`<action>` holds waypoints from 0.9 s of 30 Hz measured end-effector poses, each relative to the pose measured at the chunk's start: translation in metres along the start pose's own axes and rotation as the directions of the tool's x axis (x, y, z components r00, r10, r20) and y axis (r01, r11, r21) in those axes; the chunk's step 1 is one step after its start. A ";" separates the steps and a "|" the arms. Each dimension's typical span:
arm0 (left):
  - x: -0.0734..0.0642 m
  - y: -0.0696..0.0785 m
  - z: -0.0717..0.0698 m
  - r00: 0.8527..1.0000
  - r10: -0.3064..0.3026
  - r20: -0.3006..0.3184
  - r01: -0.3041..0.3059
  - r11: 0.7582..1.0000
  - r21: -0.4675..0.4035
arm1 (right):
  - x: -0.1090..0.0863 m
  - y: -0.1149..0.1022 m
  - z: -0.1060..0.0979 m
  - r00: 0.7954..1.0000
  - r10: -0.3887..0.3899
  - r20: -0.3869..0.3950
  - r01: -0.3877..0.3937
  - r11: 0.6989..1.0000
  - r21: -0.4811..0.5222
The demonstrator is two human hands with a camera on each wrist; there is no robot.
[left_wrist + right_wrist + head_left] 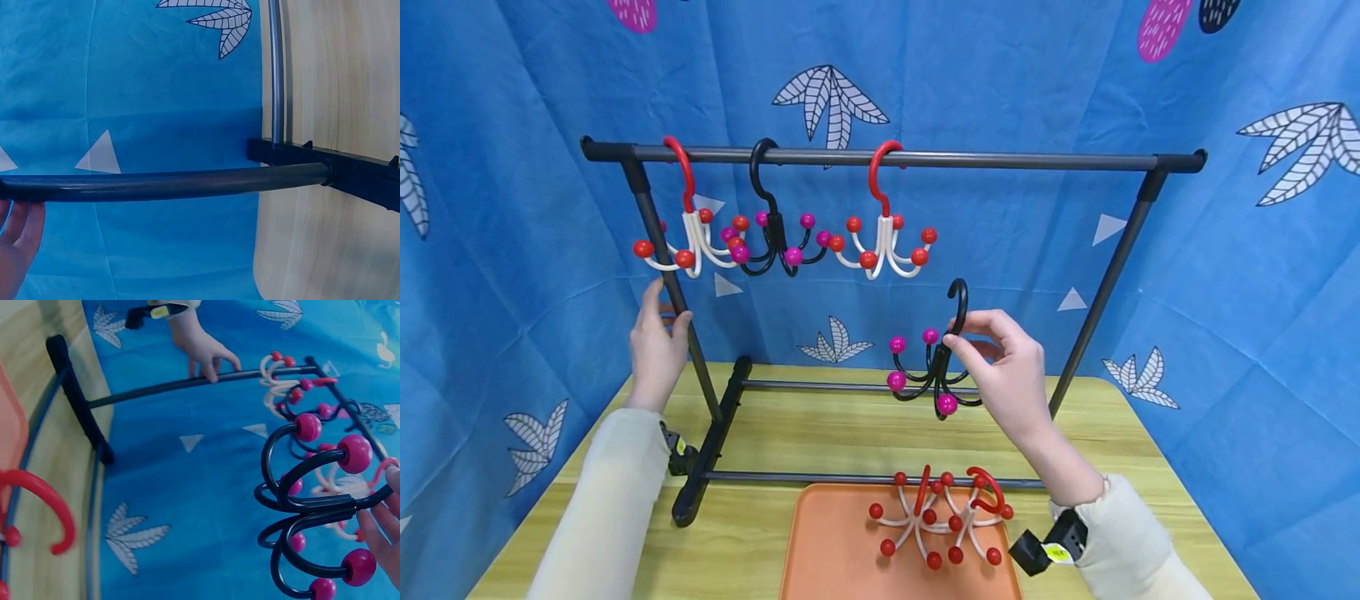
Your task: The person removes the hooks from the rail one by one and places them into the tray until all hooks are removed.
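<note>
Between thumb and fingers, my right hand (1003, 354) pinches the neck of a black multi-arm hook hanger (942, 367) with pink ball tips. It is upright below the rack's top bar, and the right wrist view shows the hanger (325, 506) close up. My left hand (657, 346) holds the left post (688, 333) of a dark clothes rack, fingers partly hidden behind it. From the top bar (1015, 159) hang a white hanger with a red hook (694, 242), a black one (775, 237) and another white one (885, 242).
An orange tray (827, 542) lies at the front of the wooden table (745, 550). Two white hangers with red hooks and ball tips (917, 521) rest in it, close together. The rack's lower rails (775, 477) run behind the tray, and a blue patterned curtain (1015, 75) surrounds the table.
</note>
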State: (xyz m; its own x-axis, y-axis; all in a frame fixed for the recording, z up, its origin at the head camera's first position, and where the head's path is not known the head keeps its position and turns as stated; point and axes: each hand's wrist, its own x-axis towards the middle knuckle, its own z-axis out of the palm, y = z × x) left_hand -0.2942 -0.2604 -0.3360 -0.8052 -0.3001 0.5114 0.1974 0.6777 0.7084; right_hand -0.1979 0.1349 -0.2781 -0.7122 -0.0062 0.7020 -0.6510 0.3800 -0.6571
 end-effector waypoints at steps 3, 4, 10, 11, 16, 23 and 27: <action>0.000 0.000 0.000 1.000 0.000 0.003 0.000 1.000 0.001 | -0.008 0.005 0.008 0.999 0.012 0.030 -0.013 1.000 0.004; 0.000 -0.001 0.000 1.000 0.000 0.002 0.000 1.000 0.001 | -0.011 0.007 0.011 0.999 0.019 0.042 -0.019 1.000 0.007; -0.001 -0.001 0.001 1.000 0.002 -0.002 -0.002 1.000 0.002 | -0.025 0.012 0.025 0.991 0.091 0.101 -0.096 0.994 0.045; -0.001 -0.001 0.001 1.000 0.001 0.001 -0.001 1.000 0.002 | -0.028 0.012 0.027 0.989 0.105 0.105 -0.112 0.992 0.057; -0.003 -0.001 -0.001 1.000 -0.002 -0.004 0.002 1.000 -0.003 | -0.038 -0.002 0.037 0.976 0.181 0.118 -0.193 0.976 0.097; 0.000 0.000 -0.001 1.000 0.000 0.001 0.000 1.000 -0.009 | -0.056 -0.001 0.054 0.943 0.286 0.168 -0.310 0.940 0.140; 0.000 0.000 0.000 1.000 -0.007 0.008 0.007 1.000 0.000 | -0.066 0.018 0.063 0.935 0.305 0.182 -0.333 0.930 0.155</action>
State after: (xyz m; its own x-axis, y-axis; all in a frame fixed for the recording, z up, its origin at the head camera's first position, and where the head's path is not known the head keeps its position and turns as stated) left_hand -0.2942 -0.2598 -0.3359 -0.8109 -0.2995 0.5028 0.1918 0.6756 0.7118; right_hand -0.1794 0.0838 -0.3534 -0.9120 -0.0580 0.4061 -0.4088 0.2118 -0.8877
